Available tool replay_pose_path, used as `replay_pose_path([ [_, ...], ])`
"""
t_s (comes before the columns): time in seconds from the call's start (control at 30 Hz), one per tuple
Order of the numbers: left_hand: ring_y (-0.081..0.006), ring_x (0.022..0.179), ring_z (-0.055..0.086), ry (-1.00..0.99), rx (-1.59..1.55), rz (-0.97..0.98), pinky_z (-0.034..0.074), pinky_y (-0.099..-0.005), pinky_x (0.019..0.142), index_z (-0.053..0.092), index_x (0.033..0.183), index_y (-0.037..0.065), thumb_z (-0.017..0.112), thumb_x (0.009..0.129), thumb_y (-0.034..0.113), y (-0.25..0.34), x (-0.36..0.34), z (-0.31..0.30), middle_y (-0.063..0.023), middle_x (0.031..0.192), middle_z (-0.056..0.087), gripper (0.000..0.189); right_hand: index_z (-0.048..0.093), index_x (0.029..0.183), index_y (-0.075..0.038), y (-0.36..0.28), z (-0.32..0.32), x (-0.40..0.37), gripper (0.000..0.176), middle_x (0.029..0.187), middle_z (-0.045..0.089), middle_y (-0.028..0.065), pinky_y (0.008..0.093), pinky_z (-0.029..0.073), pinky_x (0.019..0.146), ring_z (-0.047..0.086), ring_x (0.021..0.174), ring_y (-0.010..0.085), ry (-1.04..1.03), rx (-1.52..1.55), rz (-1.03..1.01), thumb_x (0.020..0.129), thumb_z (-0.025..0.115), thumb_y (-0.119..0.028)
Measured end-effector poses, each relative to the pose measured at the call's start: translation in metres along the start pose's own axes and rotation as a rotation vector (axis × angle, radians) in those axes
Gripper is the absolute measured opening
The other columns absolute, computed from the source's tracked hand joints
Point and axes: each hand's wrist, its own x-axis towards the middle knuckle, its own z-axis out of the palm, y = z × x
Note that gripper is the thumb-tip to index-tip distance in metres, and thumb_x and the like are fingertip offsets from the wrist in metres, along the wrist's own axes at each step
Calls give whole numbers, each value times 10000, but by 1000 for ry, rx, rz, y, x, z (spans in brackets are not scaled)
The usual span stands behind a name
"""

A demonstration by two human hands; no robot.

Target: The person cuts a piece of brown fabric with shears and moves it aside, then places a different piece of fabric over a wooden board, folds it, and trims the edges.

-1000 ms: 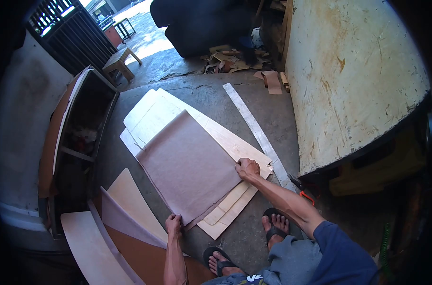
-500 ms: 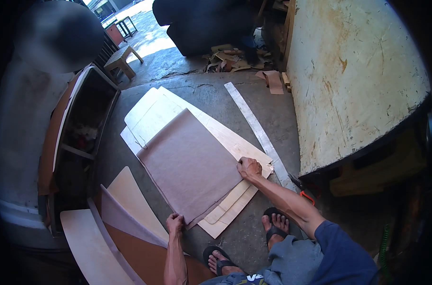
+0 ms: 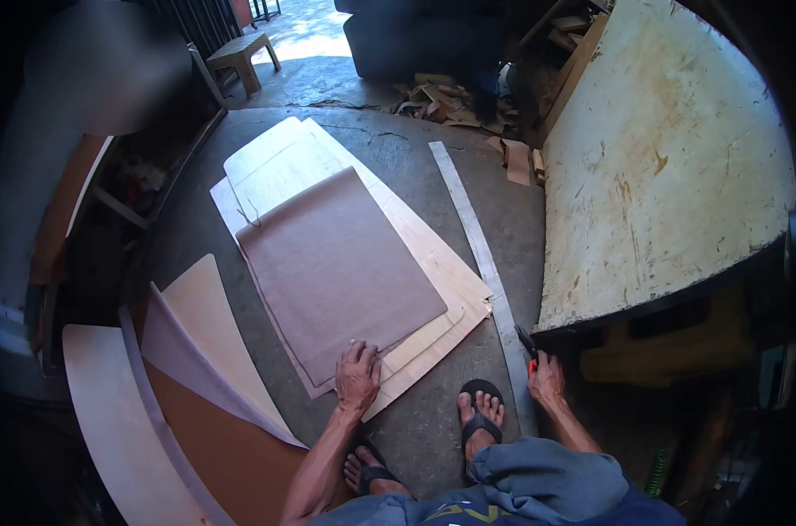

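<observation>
A mauve-brown sheet of leather-like fabric lies over pale board pieces on the floor, its far edge curled over. My left hand rests on the near edge of the sheet, fingers laid out and not gripping it. At the right, my right hand is closed around the orange handles of scissors, whose dark blades point away from me. Beside the scissors runs a long pale metal straightedge, lying flat on the floor.
Curved boards with brown and mauve covering lie at the left. A worn pale panel stands at the right. Scraps are heaped at the back, near a small stool. My sandalled feet are close to the boards.
My right hand has left the sheet's right corner and moved right to the scissors. My left hand has shifted right along the near edge, its pinch loosened. The view has tilted slightly.
</observation>
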Motion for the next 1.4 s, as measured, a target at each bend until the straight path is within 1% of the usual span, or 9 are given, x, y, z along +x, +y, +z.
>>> replay_pose_path([
  [0.37, -313, 1226, 511, 1, 50, 44, 361, -473, 1003, 657, 1111, 103, 690, 830, 195, -10, 0, 15, -104, 1228, 584, 298, 482, 1333, -51, 48, 26, -3, 613, 1161, 534, 292, 523, 468, 876, 558, 1035, 468, 48, -65, -59, 737, 617, -96],
  [0.57, -281, 1166, 558, 93, 39, 94, 379, -442, 980, 654, 1042, 85, 696, 826, 176, -19, 2, 16, -87, 1188, 618, 239, 466, 1368, -85, 63, 28, 10, 645, 949, 628, 276, 535, 512, 788, 626, 874, 484, -153, -3, 6, 743, 624, -112],
  [0.63, -273, 1154, 569, 120, 63, 125, 387, -435, 965, 653, 1021, 90, 692, 830, 172, -21, 1, 21, -77, 1162, 631, 212, 472, 1350, -86, 36, 3, 3, 624, 827, 632, 254, 536, 521, 749, 642, 792, 474, -248, 9, 136, 742, 608, -106],
  [0.8, -246, 1027, 596, 117, 8, 48, 399, -421, 865, 653, 943, 99, 647, 848, 161, -15, 11, 15, -38, 1037, 655, 114, 509, 1228, -70, -15, -25, -21, 492, 1124, 578, 213, 472, 491, 879, 593, 1045, 408, -77, 99, 8, 765, 656, -146],
  [0.97, -248, 977, 582, 79, -37, -7, 390, -414, 837, 654, 915, 103, 645, 839, 148, -16, 17, 13, -22, 990, 646, 89, 532, 1168, -16, -77, -27, -27, 457, 997, 615, 166, 403, 512, 834, 628, 932, 336, 127, 225, -125, 811, 746, -205],
  [1.03, -247, 985, 580, 70, -46, 0, 387, -414, 837, 652, 910, 103, 648, 835, 148, -16, 18, 13, -19, 984, 644, 88, 583, 1102, -11, -108, -37, -23, 500, 907, 634, 113, 358, 508, 797, 625, 878, 229, -526, 555, 178, 823, 780, -377],
  [1.13, -250, 997, 572, 82, -59, 13, 384, -424, 848, 652, 912, 101, 657, 833, 154, -17, 14, 13, -24, 1004, 636, 95, 632, 1030, -18, -129, -18, -12, 583, 856, 633, 70, 327, 492, 761, 591, 842, 154, -891, 438, 68, 803, 760, -540],
  [1.3, -271, 1107, 556, 50, -47, 27, 376, -447, 950, 656, 964, 95, 682, 826, 163, -16, 5, 16, -70, 1119, 615, 156, 660, 1019, -26, -128, -9, 71, 677, 858, 627, 68, 309, 462, 711, 556, 781, 149, -1084, 214, -280, 766, 727, -650],
  [1.4, -282, 1154, 544, 32, -54, -18, 368, -458, 981, 653, 993, 92, 688, 822, 165, -17, 3, 21, -80, 1158, 607, 189, 616, 1186, -20, -135, -23, 139, 823, 1046, 662, 112, 351, 482, 841, 610, 983, 225, -1175, -57, -423, 716, 746, -682],
])
